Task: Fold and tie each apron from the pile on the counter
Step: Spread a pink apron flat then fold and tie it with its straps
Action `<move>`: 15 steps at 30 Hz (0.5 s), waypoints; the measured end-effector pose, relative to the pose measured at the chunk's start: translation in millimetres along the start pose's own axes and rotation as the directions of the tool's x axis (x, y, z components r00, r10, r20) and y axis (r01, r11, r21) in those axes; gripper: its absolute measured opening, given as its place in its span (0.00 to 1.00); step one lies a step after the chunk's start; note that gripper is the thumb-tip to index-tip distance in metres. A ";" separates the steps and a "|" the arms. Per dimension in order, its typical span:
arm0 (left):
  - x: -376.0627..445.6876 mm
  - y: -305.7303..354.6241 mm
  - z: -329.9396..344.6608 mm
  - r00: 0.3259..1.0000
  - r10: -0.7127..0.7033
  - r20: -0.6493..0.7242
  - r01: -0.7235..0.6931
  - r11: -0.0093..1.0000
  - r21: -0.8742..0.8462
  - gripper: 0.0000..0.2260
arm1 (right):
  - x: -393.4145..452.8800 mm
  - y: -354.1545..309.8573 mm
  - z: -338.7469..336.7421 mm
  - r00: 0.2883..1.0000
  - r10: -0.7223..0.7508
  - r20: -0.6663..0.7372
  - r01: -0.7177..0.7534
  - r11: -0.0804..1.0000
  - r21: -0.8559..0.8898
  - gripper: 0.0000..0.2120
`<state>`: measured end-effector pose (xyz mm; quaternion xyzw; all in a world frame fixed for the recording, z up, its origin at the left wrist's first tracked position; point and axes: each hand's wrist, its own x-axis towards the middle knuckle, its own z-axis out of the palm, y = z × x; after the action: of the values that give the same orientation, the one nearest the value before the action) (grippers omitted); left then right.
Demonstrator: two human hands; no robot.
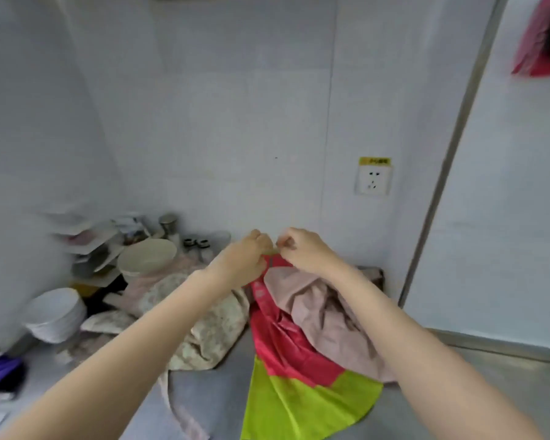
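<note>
Head view: both hands are raised over the pile at about 12 o'clock from centre. The left hand (248,254) & right hand (300,249) are clenched, fingertips pinching the top edge of the red-and-lime apron (286,376) btwn them; a thin strap or hem seems to run btwn the pinches, too small to be sure. The apron hangs from that grip & fans down onto the steel surface (489,385) toward 6 o'clock.

Step, by judgement: lifting one apron out & finding its top edge or tie, so folding proper hasn't begun. Next move prob needs the cloth pulled free of the pink apron (324,309) draped over it at 3 o'clock, then spread flat w/ edges matched.

Materials: red-and-lime apron looks thin, slick, glossy, w/ sharp creases; likely slippery to fold. Pink one is matte, soft, rumpled. At 9 o'clock of the hands lies a floral apron (210,328), cream, mottled, bunched, its strap trailing to 6 o'clock.

Further at 9–10 o'clock: a stack of white bowls (56,314), a wide cream bowl (146,258), tilted plates, small metal cups. Wall socket (373,181) at 2 o'clock.
</note>
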<state>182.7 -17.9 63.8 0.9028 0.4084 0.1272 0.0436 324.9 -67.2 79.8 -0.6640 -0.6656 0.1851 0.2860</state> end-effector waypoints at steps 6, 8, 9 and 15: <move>-60.6 -122.6 58.1 0.919 -0.146 0.366 0.152 0.988 0.011 0.19 | 18.4 16.8 123.1 0.934 0.210 0.288 -0.174 0.974 -0.147 0.11; -64.3 -141.0 70.5 0.887 -0.154 0.434 0.177 0.984 -0.012 0.19 | 27.0 27.9 143.2 0.914 0.253 0.316 -0.209 0.964 -0.167 0.11; -64.4 -148.0 76.2 0.875 -0.155 0.459 0.189 0.982 -0.028 0.18 | 31.7 34.5 151.8 0.903 0.275 0.331 -0.217 0.955 -0.202 0.12; -44.8 -176.4 107.0 0.849 -0.248 0.466 0.279 0.960 0.003 0.17 | 66.5 66.6 184.1 0.844 0.367 0.391 -0.297 0.927 -0.229 0.15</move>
<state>54.5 68.1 -80.2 0.8405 0.5017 -0.0856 0.1857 264.4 26.5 -94.3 -0.7333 -0.5991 0.3187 0.0431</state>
